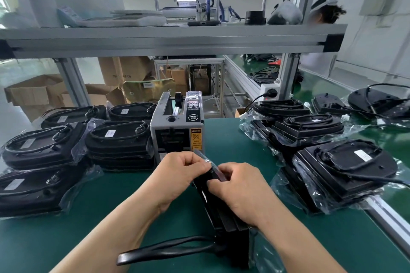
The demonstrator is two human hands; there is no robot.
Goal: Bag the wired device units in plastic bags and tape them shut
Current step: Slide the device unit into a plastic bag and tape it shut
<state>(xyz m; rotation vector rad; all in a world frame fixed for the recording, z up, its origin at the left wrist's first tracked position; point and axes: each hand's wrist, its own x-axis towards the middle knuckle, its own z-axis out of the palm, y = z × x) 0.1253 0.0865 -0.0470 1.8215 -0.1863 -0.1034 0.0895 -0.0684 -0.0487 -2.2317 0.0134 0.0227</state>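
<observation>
Head cam: two hands, one unit, stood on edge mid-table

My left hand (177, 173) and right hand (239, 186) are both pinching the clear plastic at the top edge of the black wired unit (224, 213). It stands on edge in its bag on the green table (244, 139), right in front of the single tape dispenser (177, 126), with its cable (166, 248) looping out toward me. On my left I count five bagged units (117, 137) showing on top of stacks. On my right there are three more bagged ones (343, 166), then two bare units (381, 99) further out.
</observation>
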